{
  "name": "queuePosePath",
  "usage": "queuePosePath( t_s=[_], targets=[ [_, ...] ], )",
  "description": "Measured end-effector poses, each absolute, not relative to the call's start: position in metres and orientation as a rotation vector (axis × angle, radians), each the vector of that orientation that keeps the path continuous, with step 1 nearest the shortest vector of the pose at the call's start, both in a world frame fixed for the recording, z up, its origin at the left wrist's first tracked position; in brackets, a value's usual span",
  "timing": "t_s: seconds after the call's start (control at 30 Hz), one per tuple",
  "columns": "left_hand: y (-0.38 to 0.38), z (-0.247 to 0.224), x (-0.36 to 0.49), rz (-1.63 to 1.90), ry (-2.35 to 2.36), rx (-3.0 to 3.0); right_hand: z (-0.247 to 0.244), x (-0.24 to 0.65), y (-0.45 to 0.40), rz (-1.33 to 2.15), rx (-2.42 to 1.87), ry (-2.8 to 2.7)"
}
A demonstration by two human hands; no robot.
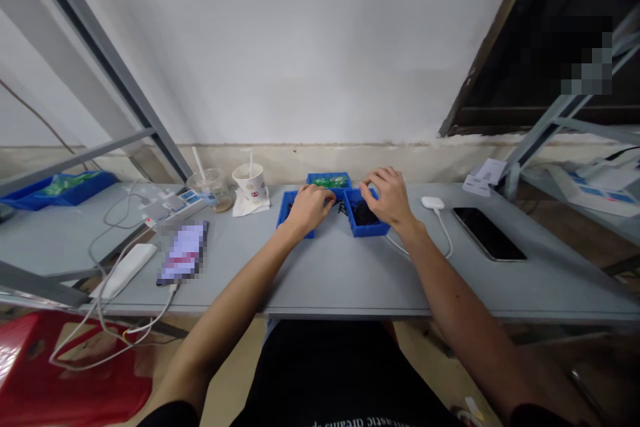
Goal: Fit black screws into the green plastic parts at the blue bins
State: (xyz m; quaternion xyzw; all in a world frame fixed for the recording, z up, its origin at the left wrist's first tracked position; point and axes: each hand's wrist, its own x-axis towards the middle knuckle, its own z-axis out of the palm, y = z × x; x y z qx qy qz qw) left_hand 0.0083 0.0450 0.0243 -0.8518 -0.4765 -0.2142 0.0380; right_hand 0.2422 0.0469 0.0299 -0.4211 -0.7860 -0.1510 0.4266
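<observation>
My left hand (310, 208) is over the right side of the left blue tray (281, 219), its fingers bent and drawn together near the middle. Whatever its fingertips may hold is too small to make out. My right hand (389, 197) hovers at the upper right of the right blue tray (369, 231), thumb apart from the curled fingers, with nothing visible in it. Black small parts (365, 213) fill that tray. A few dark slim pieces (342, 208) lie between the two trays. Behind them, a third blue tray (327, 175) contains green packets (331, 183).
To the left stand a paper cup (250, 181), a clear plastic cup (215, 188), a power strip (175, 208) and a phone with a lit screen (184, 252). On the right lie a white charger (433, 203) with its cable and a dark phone (489, 233). The wall borders the table's back.
</observation>
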Motion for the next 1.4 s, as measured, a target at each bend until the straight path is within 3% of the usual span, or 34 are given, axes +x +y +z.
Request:
queuePosePath(
  t_s=[0.13, 0.3, 0.9, 1.4],
  targets=[
    [0.050, 0.022, 0.025, -0.309, -1.449, -2.616, 0.027, 0.240, 0.049, -0.386, -1.080, -1.936],
    [0.060, 0.013, 0.042, -0.130, -1.562, -2.548, 0.022, 0.236, 0.051, -0.347, -1.056, -2.027],
    [0.067, 0.007, 0.051, -0.151, -1.489, -2.577, 0.022, 0.230, 0.047, -0.289, -1.064, -2.118],
    [0.055, 0.006, 0.003, -0.752, -1.168, -2.728, 0.006, 0.224, 0.052, -0.169, -0.972, -2.381]
  ],
)
